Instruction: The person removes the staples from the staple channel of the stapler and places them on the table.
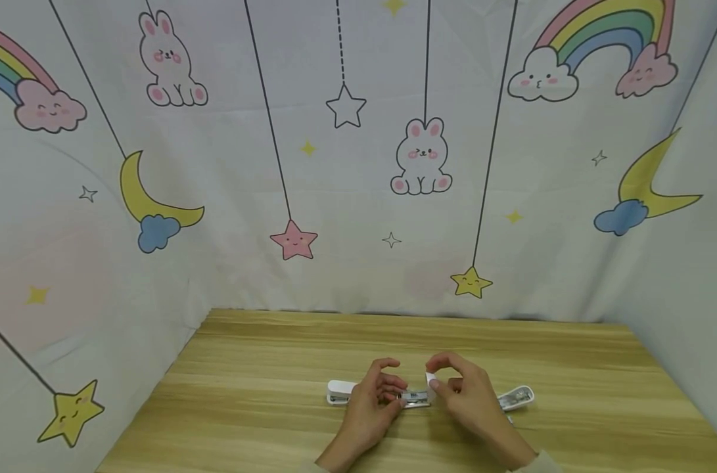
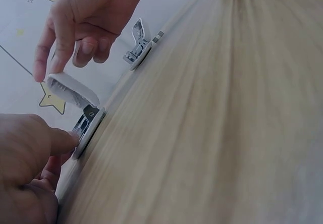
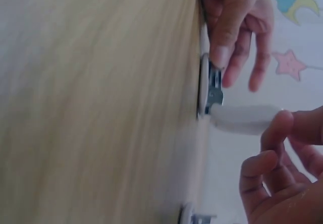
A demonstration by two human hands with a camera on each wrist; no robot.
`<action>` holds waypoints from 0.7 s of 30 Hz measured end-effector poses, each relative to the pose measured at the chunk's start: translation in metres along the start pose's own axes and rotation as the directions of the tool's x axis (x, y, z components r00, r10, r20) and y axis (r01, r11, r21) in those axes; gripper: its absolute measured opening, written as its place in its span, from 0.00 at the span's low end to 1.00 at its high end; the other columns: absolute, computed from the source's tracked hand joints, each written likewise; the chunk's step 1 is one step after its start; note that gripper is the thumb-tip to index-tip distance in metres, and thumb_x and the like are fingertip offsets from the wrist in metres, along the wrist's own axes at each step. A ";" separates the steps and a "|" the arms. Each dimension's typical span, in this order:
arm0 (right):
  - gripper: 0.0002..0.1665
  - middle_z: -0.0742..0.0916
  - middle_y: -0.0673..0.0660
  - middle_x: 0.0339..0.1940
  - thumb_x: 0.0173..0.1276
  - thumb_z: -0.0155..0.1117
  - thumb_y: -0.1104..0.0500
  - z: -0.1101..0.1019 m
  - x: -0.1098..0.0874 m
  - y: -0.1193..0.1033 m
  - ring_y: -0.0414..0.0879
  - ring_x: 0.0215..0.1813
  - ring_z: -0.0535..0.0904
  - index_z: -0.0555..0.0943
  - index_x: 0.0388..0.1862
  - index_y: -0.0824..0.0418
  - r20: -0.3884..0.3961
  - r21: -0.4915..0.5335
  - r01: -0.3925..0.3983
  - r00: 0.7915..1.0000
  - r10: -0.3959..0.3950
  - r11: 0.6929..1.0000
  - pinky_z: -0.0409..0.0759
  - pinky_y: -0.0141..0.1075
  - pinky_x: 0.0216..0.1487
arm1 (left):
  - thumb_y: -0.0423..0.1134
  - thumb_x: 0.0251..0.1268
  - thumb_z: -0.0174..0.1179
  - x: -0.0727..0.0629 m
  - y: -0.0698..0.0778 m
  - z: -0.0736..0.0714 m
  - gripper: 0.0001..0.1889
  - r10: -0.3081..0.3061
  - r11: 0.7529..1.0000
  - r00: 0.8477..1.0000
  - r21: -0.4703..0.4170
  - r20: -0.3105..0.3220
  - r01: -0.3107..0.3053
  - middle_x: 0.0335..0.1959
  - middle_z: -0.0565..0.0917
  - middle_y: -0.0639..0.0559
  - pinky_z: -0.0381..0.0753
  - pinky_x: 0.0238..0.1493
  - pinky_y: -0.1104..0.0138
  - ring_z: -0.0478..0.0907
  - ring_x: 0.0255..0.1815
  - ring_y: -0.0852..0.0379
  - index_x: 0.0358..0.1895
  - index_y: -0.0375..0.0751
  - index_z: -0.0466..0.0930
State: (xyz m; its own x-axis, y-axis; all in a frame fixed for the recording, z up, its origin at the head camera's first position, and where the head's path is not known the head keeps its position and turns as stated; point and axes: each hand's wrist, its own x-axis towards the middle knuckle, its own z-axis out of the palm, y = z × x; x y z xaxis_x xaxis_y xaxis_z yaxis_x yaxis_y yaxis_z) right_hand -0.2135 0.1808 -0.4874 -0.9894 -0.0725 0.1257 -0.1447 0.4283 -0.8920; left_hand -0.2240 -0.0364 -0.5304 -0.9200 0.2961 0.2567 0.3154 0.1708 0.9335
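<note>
An opened white stapler (image 1: 416, 397) sits on the bench (image 1: 246, 420); the left hand (image 1: 365, 406) grips its lower part (image 3: 204, 85) while the right hand (image 1: 469, 397) pinches the raised cover (image 3: 242, 119) by its tip. It looks light and stiff, the smooth plastic perhaps slippery, so the base's sides and cover's free end seem the best holds.

We can read no word, brand or number in any of the three views. In the head view we make out small dark marks (image 1: 414, 395) on the metal part (image 1: 419, 397) of the opened middle stapler (image 1: 418, 405), too small and blurred for us to tell whether they are lettering; both wrist views leave them just as unreadable to us
</note>
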 end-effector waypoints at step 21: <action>0.19 0.89 0.58 0.50 0.67 0.71 0.70 -0.022 -0.015 0.001 0.37 0.17 0.73 0.85 0.53 0.54 -0.045 -0.119 -0.005 0.999 -0.001 0.993 0.75 0.31 0.21 | 0.20 0.62 0.69 0.000 -0.005 0.001 0.32 -0.003 1.000 1.000 0.016 -0.006 0.003 0.49 0.91 0.38 0.88 0.48 0.74 0.89 0.47 0.58 0.69 0.40 0.73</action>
State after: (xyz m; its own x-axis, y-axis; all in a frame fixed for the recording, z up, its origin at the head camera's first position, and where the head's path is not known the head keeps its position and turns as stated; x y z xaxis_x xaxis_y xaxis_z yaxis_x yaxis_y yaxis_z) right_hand -0.1996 0.2018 -0.4810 -0.9888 -0.0324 0.1456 -0.1404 0.5330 -0.8344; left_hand -0.2257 -0.0364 -0.5354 -0.9222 0.2902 0.2555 0.3165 0.1871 0.9300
